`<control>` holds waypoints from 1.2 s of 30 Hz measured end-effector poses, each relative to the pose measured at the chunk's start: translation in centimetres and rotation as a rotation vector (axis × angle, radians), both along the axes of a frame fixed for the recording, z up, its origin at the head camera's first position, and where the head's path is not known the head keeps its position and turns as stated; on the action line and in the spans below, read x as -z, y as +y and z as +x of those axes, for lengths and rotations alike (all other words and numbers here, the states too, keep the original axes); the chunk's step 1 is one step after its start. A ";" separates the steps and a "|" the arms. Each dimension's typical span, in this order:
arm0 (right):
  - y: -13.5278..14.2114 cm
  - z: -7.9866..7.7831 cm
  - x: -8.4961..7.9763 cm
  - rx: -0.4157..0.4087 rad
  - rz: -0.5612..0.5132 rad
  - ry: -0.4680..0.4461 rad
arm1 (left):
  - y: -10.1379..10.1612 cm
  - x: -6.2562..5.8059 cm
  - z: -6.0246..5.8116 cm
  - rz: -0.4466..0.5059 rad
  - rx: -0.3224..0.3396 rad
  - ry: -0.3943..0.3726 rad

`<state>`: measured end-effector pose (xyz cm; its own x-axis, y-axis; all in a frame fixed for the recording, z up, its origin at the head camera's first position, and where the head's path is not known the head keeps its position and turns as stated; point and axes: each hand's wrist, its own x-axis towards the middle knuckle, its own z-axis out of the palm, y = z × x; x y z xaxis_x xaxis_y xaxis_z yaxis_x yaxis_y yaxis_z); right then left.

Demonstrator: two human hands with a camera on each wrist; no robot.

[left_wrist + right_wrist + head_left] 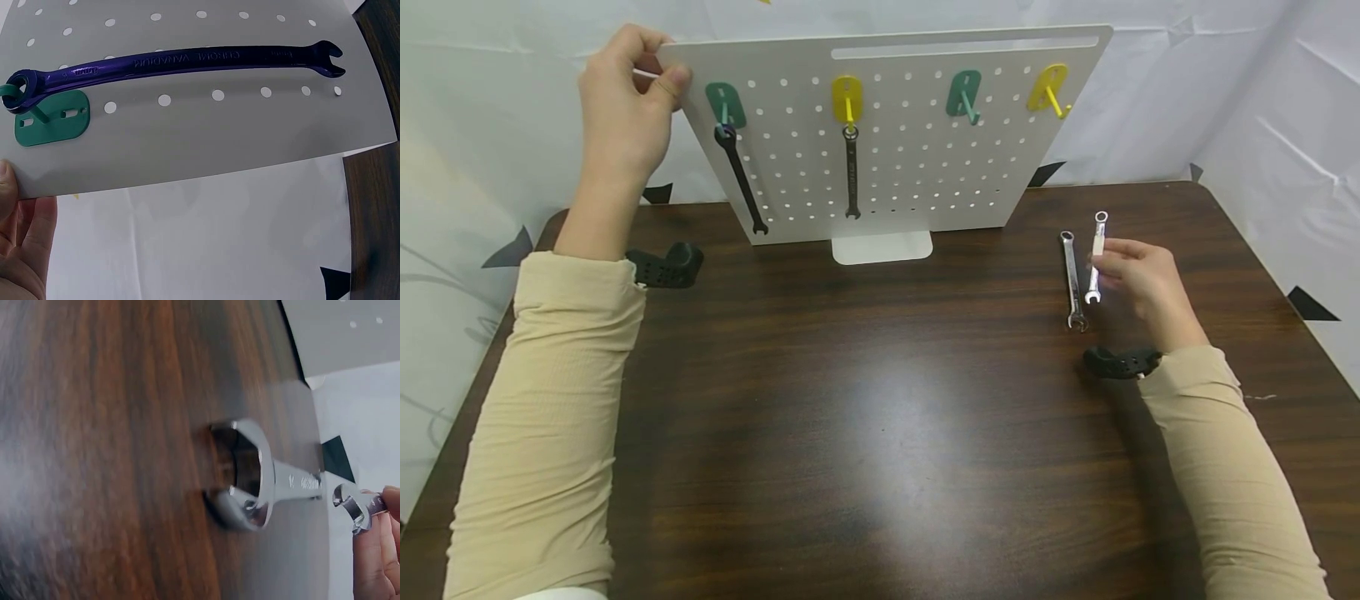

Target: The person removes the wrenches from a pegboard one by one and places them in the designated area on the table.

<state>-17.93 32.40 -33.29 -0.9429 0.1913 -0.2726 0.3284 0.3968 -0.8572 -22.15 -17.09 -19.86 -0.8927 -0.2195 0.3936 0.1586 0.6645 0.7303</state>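
Note:
At its upper left corner, my left hand (628, 117) grips the grey pegboard (910, 158) between thumb and fingers. Two dark combination wrenches hang on the board: one wrench (741, 179) from the left green hook (726, 105), another (852, 175) from the left yellow hook (847, 98). My right hand (1150, 287) pinches a shiny combination wrench (1099, 242) just over the table, its ring end pointing away. Beside it a second silver wrench (1072, 283) lies on the table; its open end (247, 475) looms large in the right wrist view.
A green hook (965, 96) and a yellow hook (1049, 90) on the board's right half carry nothing. The board stands on a white foot (882, 248) at the back of the brown table (880, 417). White sheeting (1247, 100) surrounds the table's back and sides.

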 end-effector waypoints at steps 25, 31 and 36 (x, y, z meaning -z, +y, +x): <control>2.2 -0.9 1.5 -0.125 0.042 -0.138 | 0.0 0.1 0.0 0.017 0.009 0.004; 2.1 -0.9 1.5 -0.150 0.089 -0.132 | -0.1 0.1 -0.1 0.015 0.008 0.000; 1.9 -0.9 1.5 -0.160 0.145 -0.117 | -0.1 0.1 -0.1 0.018 0.013 0.004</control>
